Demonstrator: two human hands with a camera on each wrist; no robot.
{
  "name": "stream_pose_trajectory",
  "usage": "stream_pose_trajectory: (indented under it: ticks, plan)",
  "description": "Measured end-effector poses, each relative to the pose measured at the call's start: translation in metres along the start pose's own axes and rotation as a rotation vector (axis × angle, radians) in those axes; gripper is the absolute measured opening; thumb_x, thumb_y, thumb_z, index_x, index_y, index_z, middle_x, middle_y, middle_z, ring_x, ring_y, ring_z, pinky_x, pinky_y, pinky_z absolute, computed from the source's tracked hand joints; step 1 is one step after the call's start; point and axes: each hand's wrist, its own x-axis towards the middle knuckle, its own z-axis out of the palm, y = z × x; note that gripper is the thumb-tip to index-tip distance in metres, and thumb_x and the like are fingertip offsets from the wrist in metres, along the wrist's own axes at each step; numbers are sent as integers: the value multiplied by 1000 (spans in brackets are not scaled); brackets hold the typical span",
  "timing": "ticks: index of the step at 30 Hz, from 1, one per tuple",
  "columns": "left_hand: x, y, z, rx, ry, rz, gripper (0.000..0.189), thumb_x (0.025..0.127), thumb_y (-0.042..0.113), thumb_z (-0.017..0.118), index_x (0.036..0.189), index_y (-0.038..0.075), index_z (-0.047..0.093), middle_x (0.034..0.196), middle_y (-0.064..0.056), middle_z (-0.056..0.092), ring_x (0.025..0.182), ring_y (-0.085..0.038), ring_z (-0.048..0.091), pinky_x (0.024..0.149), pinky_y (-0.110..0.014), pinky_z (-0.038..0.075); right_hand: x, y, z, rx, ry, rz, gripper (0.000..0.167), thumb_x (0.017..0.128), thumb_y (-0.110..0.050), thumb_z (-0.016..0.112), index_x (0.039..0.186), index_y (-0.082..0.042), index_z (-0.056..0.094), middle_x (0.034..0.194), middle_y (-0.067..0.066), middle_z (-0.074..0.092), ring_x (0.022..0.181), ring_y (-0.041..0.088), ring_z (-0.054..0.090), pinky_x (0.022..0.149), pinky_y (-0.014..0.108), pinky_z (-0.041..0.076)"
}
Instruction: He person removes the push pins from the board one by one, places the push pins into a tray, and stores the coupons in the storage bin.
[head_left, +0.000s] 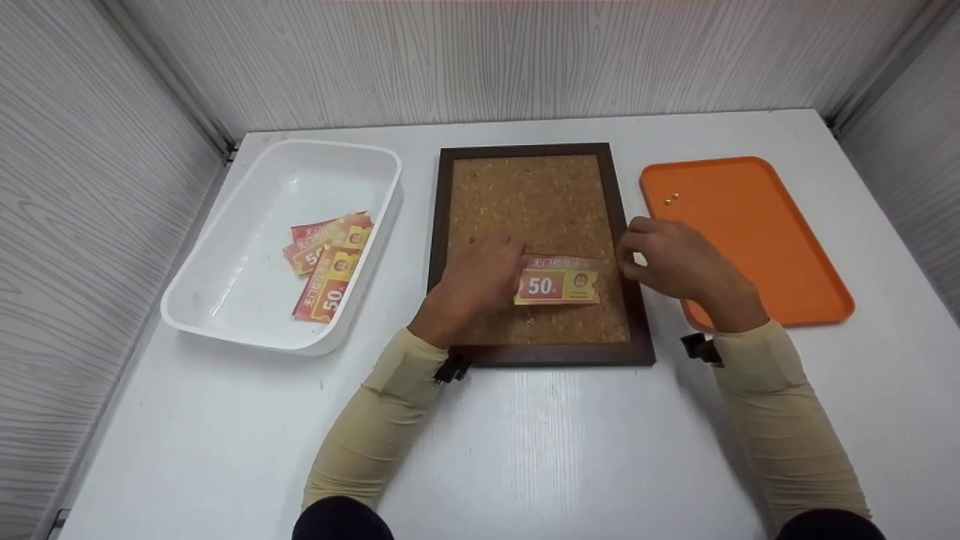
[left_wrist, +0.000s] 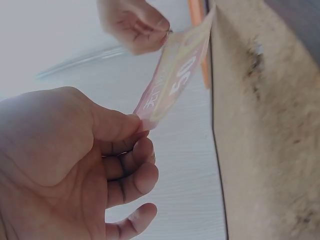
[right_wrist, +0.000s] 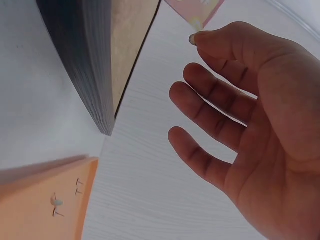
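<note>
My left hand pinches the left end of a red and yellow paper coupon marked 50, between thumb and forefinger. The coupon is above the lower half of a cork board with a dark wooden frame. Over the board's right edge, my right hand pinches a small shiny thumbtack at its fingertips, near the coupon's right end. In the right wrist view the other fingers are loosely bent. The left wrist view shows the coupon slanting between the two hands.
On the left stands a white plastic bin holding several similar coupons. To the right lies an orange tray with two thumbtacks near its upper left corner. White panels enclose the table's back and sides.
</note>
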Motion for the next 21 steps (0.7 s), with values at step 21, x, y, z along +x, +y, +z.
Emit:
stream_pose_trajectory:
  ticks: [21]
  plan:
    - [-4, -16, -23, -3, 99, -91, 35, 103, 37, 39, 117, 10, 58, 103, -9, 64, 94, -25, 60, 87, -45, 42, -10, 20, -10, 54, 91, -28, 4, 85, -10, 67, 85, -9, 71, 85, 3, 61, 72, 16, 55, 64, 34, 46]
